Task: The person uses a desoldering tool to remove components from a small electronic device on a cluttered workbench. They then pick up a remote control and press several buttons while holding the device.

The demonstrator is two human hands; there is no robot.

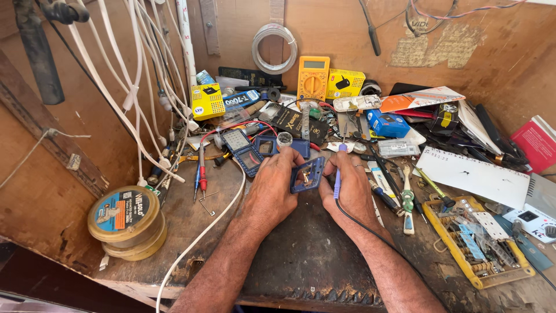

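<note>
- The left hand (272, 188) is closed around the blue phone frame (307, 174), pinning it to the dark mat (301, 255) in the middle of the bench.
- The right hand (352, 188) grips a blue soldering iron (337, 182) like a pen, tip down beside the frame's right edge; its black cord (370, 232) trails toward the near side.
- To work well, I judge the wrists should rest on the mat, the frame stay flat, and the tip touch only briefly.
- The solder spool (124, 217) sits well apart at near left; the yellow meter (313, 78) stands far behind.
</note>
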